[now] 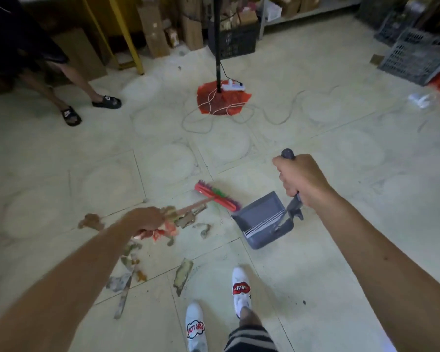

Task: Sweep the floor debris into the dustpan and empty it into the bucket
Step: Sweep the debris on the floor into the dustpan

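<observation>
Left hand [148, 221]: closed round the red-headed broom's [215, 196] handle.
Right hand [301, 180]: clenched on the grey plastic dustpan's [261, 219] upright handle.
Debris [182, 274]: torn paper scraps, scattered on the tiled floor [315, 262] beside the pan.
Handling: judged light, limp, easily swept.
Bucket: not seen.

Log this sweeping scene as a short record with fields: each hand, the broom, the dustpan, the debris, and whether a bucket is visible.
left hand: grip closed on the broom handle
right hand: grip closed on the dustpan handle
broom: red head, down on the tiles just left of the dustpan mouth
dustpan: grey, tilted, mouth toward the broom, pan looks empty
debris: scraps scattered on the floor left of the dustpan, not yet collected
bucket: none in view
</observation>
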`<state>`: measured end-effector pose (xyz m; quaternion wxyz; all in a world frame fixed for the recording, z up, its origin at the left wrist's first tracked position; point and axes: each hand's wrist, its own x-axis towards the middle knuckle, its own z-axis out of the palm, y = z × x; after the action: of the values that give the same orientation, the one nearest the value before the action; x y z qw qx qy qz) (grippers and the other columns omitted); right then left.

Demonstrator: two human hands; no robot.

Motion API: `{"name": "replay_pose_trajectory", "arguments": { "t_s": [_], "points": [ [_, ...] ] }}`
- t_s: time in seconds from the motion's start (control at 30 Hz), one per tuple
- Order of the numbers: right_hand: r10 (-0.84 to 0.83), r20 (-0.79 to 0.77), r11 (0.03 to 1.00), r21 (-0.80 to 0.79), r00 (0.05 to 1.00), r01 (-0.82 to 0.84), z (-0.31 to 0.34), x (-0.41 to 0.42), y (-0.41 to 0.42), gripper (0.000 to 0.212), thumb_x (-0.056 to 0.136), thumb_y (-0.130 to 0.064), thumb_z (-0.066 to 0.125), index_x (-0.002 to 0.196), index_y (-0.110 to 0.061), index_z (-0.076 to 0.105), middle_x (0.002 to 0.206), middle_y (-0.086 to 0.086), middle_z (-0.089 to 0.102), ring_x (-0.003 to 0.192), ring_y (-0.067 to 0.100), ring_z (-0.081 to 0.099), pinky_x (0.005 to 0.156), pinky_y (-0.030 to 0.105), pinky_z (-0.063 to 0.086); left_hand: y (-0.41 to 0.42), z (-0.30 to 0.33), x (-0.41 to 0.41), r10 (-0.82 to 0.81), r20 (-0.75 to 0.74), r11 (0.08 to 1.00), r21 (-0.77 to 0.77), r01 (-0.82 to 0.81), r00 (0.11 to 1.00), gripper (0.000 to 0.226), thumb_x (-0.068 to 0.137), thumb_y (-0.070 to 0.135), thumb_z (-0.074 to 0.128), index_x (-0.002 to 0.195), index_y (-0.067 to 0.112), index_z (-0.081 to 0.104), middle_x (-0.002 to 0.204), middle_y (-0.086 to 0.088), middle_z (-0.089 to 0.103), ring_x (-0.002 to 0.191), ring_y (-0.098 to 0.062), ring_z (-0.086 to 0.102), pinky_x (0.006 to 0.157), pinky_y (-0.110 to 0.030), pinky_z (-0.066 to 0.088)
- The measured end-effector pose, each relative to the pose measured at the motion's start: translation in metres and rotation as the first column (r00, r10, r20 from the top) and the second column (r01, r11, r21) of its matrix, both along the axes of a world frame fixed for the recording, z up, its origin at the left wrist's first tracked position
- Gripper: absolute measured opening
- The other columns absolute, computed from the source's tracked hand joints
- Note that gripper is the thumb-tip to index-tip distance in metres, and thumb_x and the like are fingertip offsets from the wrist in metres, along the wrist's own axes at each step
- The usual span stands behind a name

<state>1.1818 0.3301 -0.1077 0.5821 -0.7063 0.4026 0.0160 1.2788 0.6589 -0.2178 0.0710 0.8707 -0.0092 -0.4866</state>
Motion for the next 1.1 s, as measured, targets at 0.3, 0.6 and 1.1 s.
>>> {"name": "replay_pose_trajectory", "arguments": {
  "t_s": [0.3,0.6,1.1],
  "points": [
    [0.235,-0.022,0.934,-0.271,0.972,-0.232,-0.037,-0.022,0.154,0.021,0.083,-0.018,0.053,0.064,-0.015,0.045,0.051,0.005,0.043,0.034,0.017,0.037,0.031,0.019,0.03,0.106,-0.013,-0.1,0.225,0.05,0.973,0.051,-0.227,0.973,0.036,0.099,0.007,0.042,0.131,0.004,0.059,0.079,-0.001,0.063,0.054,-0.007,0.056,0.034,-0.013,0.037],
    [0.406,-0.067,0.863,-0.3,0.911,-0.406,-0.032,-0.041,0.221,0.023,0.08,-0.02,0.055,0.059,-0.012,0.05,0.045,0.004,0.046,0.024,0.014,0.039,0.026,0.014,0.024,0.197,0.034,-0.13,0.275,0.055,0.961,0.015,-0.276,0.96,0.03,0.101,0.03,0.049,0.093,0.007,0.067,0.051,0.005,0.061,0.027,-0.005,0.04,0.028,-0.016,0.031],
    [0.479,-0.098,0.869,-0.087,0.872,-0.487,-0.011,0.044,0.378,0.017,0.083,-0.017,0.055,0.069,-0.014,0.045,0.05,0.001,0.04,0.027,0.01,0.027,0.033,0.012,0.021,0.383,-0.001,-0.072,0.858,-0.193,0.428,-0.242,-0.871,0.476,0.043,0.105,0.028,0.037,0.089,0.003,0.068,0.047,0.001,0.049,0.027,-0.006,0.031,0.025,-0.014,0.024]
  ]
}}
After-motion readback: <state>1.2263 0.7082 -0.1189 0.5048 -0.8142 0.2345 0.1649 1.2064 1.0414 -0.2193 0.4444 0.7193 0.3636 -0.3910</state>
